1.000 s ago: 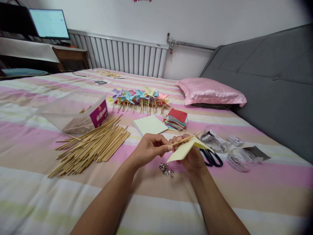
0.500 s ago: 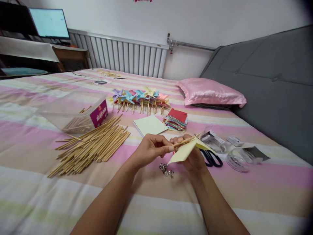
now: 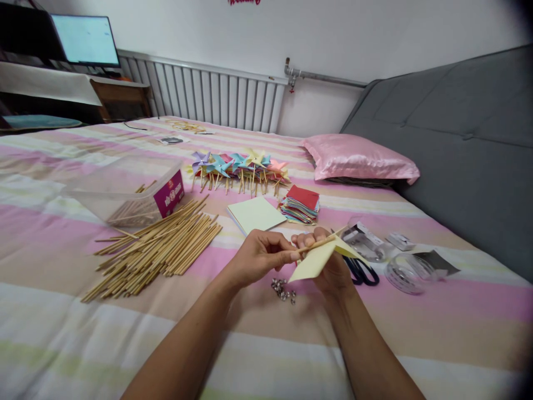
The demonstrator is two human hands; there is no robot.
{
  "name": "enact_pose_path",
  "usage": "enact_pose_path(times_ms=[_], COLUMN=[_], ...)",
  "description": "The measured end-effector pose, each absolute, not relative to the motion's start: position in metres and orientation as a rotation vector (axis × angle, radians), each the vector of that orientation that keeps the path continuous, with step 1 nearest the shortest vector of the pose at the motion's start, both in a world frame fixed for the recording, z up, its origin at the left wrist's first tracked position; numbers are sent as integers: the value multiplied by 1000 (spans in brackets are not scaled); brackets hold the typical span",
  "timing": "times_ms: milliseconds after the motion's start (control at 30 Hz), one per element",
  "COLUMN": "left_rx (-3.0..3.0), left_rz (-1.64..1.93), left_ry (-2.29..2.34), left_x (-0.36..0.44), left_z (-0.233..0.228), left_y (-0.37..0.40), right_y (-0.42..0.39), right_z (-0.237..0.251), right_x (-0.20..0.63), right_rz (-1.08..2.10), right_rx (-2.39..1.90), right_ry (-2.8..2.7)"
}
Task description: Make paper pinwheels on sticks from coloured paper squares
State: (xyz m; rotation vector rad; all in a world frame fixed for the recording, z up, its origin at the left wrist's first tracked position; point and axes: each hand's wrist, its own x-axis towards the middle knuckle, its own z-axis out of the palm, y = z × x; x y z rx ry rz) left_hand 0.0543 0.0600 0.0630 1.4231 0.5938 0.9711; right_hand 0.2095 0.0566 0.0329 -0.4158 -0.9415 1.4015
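Note:
My left hand (image 3: 258, 256) pinches the near end of a thin bamboo stick (image 3: 322, 240) that slants up to the right. My right hand (image 3: 328, 265) holds a folded pale yellow paper (image 3: 313, 262) against that stick, fingers curled under the paper. Both hands hover just above the striped bed sheet (image 3: 83, 328). A small heap of metal pins (image 3: 282, 290) lies on the sheet directly below my hands.
A pile of bamboo sticks (image 3: 158, 247) and a clear plastic box (image 3: 129, 191) lie at the left. Finished pinwheels (image 3: 239, 166), yellow paper sheets (image 3: 255, 214) and a coloured paper stack (image 3: 300, 204) lie behind. Black scissors (image 3: 361, 272), tape rolls (image 3: 406, 272) and a pink pillow (image 3: 360, 158) are at the right.
Both hands with the stick and yellow paper have drifted slightly to the right; the grip looks the same.

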Motion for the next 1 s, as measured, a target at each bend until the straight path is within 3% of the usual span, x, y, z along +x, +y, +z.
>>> enact_pose_path(times_ms=[800,1000], left_rx=[1316,1370], left_rz=[1012,818], left_ry=[713,787], left_x=[60,56], left_z=[51,47], left_y=[66,71], right_y=[61,72], right_z=[49,43], right_x=[198,200], right_rz=[1245,1161], right_rx=[-512,-653], right_ry=[-818,-647])
